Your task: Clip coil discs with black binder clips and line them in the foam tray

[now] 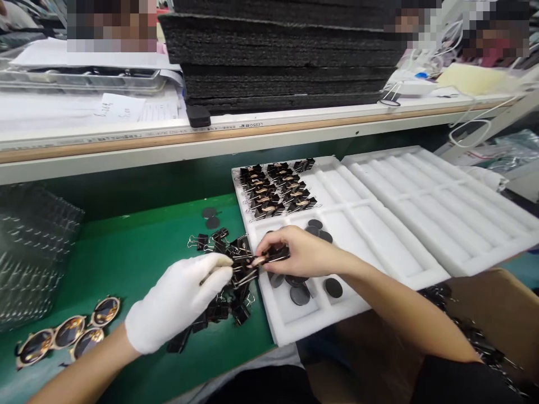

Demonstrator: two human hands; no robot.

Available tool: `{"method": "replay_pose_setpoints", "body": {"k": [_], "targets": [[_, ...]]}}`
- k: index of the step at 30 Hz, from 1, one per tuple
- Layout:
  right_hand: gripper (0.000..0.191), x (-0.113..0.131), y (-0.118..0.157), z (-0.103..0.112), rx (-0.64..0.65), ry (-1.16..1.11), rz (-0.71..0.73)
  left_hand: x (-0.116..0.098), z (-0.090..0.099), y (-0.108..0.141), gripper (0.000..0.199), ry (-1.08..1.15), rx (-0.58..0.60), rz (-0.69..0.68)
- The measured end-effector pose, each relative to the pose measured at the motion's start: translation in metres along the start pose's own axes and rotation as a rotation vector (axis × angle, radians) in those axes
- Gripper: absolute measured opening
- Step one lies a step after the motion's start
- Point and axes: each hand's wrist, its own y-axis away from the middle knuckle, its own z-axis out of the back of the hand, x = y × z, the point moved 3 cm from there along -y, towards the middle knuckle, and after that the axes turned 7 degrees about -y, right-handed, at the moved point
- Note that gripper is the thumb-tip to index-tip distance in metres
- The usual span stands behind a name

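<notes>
My left hand, in a white glove, pinches a black binder clip with wire handles at the middle of the view. Bare, my right hand holds the other end of the same small assembly, a black clip with a pinkish-gold piece between the hands. Loose binder clips lie heaped on the green mat beneath and beside my left hand. Behind my hands, clipped pieces stand in rows in the white foam tray. Black discs lie in the tray's near compartments around my right hand.
Round sunglasses and stacked clear plastic trays are at the left. A second foam tray adjoins on the right. Behind runs a shelf edge bearing black foam sheets. A box sits lower right.
</notes>
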Motion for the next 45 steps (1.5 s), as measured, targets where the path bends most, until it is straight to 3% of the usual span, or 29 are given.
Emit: {"method": "replay_pose_setpoints", "body": {"k": [2, 4, 6, 8, 10, 12, 16, 21, 35, 45], "targets": [[0.014, -0.004, 0.007, 0.037, -0.049, 0.116, 0.062, 0.005, 0.003, 0.004, 0.039, -0.020, -0.040, 0.012], [0.019, -0.017, 0.011, 0.091, -0.165, 0.222, 0.161, 0.011, 0.007, 0.007, 0.038, -0.056, -0.074, 0.029], [0.024, -0.043, 0.009, 0.152, -0.412, 0.320, 0.155, 0.015, 0.011, 0.008, 0.038, -0.080, -0.083, 0.038], [0.026, -0.079, 0.002, 0.208, -0.686, 0.334, 0.012, 0.019, 0.014, 0.007, 0.038, -0.091, -0.083, 0.048], [0.029, -0.112, -0.011, 0.243, -0.786, 0.333, -0.049, 0.022, 0.015, 0.004, 0.039, -0.085, -0.077, 0.059], [0.029, -0.139, -0.027, 0.260, -0.799, 0.330, -0.068, 0.026, 0.015, 0.002, 0.039, -0.070, -0.071, 0.081], [0.030, -0.176, -0.052, 0.263, -0.760, 0.315, -0.092, 0.032, 0.011, -0.002, 0.039, -0.058, -0.053, 0.139], [0.030, -0.197, -0.061, 0.260, -0.728, 0.304, -0.104, 0.029, 0.011, -0.004, 0.040, -0.067, -0.040, 0.125], [0.030, -0.191, -0.055, 0.271, -0.700, 0.266, -0.126, 0.021, 0.017, -0.004, 0.039, -0.053, -0.044, 0.061], [0.034, -0.195, -0.060, 0.247, -0.751, 0.305, -0.068, 0.022, 0.013, -0.005, 0.039, -0.058, -0.020, 0.058]]}}
